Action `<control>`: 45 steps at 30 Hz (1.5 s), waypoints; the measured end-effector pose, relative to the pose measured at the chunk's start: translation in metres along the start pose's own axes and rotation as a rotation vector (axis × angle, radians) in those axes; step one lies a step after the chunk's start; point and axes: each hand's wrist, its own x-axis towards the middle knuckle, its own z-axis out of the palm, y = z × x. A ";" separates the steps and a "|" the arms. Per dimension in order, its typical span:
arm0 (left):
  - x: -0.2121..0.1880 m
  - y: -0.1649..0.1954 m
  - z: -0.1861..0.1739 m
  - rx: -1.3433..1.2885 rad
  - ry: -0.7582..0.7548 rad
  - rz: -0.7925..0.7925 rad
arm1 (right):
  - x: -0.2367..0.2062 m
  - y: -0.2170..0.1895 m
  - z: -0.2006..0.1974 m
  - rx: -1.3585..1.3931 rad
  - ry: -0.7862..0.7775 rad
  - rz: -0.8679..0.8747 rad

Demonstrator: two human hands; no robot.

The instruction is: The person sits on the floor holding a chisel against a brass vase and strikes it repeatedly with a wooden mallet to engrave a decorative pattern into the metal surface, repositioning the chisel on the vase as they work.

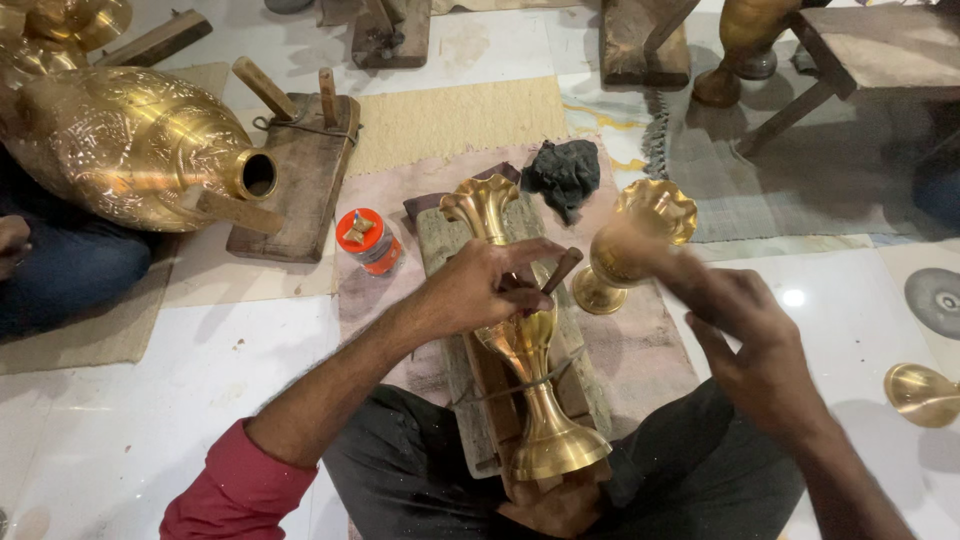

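A: Where does the brass vase (525,345) lie?

B: It lies on its side along a worn wooden block (455,300) at the centre of the view. Its fluted mouth points to 12 o'clock. Its flared foot points to 6 o'clock, near the person's dark trousers (420,470).

A: What is the condition of the left hand (480,288)?

B: The left hand rests on the vase body. Its fingers are closed around a thin dark wooden-handled tool (560,270). The tool tip meets the vase surface under the hand. The red sleeve (235,495) sits at 7 o'clock.

A: And the right hand (745,335)?

B: The right hand is raised at 3 o'clock from the vase. Its fingers are curled, and motion blur covers the area in front of them. Whether it grips anything cannot be told.

A: What surrounds the work position?

B: A second brass vase (635,245) stands upright at 2 o'clock from the lying vase, partly behind the blur. A small jar with an orange lid (367,240) stands at 10 o'clock. A dark crumpled cloth (565,172) lies at 12 o'clock. A large engraved brass vessel (130,145) rests at 10 o'clock, further out, beside another person's knee. A brass bowl piece (920,393) sits on the white floor at 3 o'clock.
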 end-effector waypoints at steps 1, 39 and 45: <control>0.001 0.000 0.000 0.007 -0.009 0.004 | -0.002 0.000 0.000 -0.119 0.001 -0.023; 0.038 -0.017 -0.008 0.084 -0.303 0.102 | -0.040 0.004 0.017 0.172 0.164 0.255; 0.042 -0.015 -0.009 0.043 -0.303 0.177 | -0.044 0.008 0.025 0.409 0.228 0.093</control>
